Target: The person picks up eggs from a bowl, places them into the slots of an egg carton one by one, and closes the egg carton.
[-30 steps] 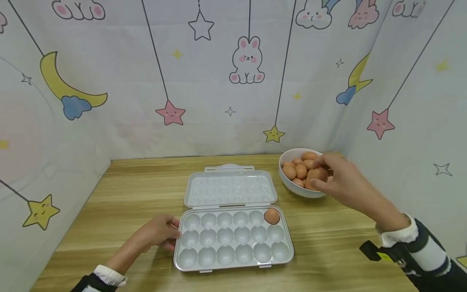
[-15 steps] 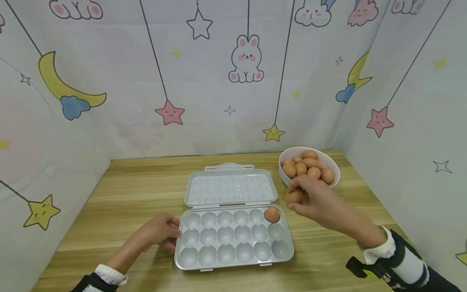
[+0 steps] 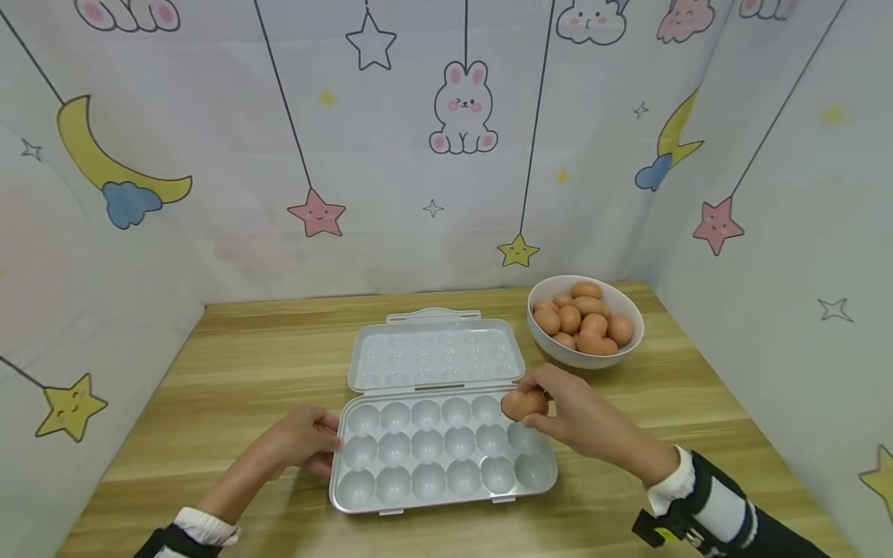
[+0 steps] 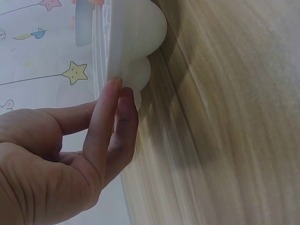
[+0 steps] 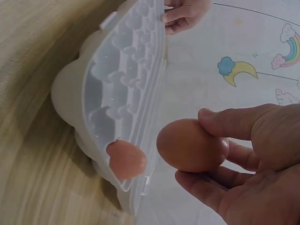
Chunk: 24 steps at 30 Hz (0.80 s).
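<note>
In the head view your right hand point(image 3: 586, 418), the nearer, pinches the held egg point(image 3: 536, 404) by the tray's point(image 3: 412, 505) far right corner; in the left wrist view your left hand point(image 4: 70, 159) pinches the tray's left edge; in the right wrist view the held egg, smooth and brown, points lengthwise out from your fingers point(image 5: 229, 123), near the seated egg point(image 5: 127, 160).

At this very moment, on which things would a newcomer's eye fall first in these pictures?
Probably first on the brown egg that the right hand holds near the far right corner of the open white carton, where a single egg sits. Next might come the white bowl of more eggs, behind and right of the carton. The pale cloth behind, printed with moons and stars, also stands out.
</note>
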### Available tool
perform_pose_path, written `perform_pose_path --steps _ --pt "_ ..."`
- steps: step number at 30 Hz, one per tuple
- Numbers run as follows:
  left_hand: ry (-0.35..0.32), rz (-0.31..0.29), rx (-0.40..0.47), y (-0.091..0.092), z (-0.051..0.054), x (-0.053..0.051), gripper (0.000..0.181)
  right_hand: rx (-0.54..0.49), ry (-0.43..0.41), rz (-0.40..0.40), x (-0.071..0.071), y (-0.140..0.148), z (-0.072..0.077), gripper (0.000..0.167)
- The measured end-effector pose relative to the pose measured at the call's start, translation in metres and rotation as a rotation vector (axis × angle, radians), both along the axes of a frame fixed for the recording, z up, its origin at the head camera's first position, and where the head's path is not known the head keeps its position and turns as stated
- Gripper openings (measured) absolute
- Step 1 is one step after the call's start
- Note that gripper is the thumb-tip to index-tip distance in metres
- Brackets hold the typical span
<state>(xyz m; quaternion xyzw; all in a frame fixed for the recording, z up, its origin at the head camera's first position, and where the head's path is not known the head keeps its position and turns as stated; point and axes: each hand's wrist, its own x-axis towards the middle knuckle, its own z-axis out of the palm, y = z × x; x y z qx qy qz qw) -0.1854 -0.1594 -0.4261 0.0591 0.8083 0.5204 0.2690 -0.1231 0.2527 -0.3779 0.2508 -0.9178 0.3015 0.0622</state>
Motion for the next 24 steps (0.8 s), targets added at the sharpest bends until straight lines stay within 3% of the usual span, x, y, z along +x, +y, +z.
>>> perform_pose_path --steps 6,13,24 --pt "0.003 0.011 -0.008 0.000 -0.001 0.001 0.026 -0.009 -0.066 -0.009 -0.003 -0.003 -0.024 0.031" --pt "0.001 -0.012 0.007 -0.003 -0.001 -0.002 0.027 0.040 0.012 -0.005 -0.004 -0.008 -0.048 0.037" --pt "0.000 -0.008 0.012 -0.002 -0.001 -0.001 0.027 0.112 0.040 -0.033 0.000 -0.008 -0.063 0.040"
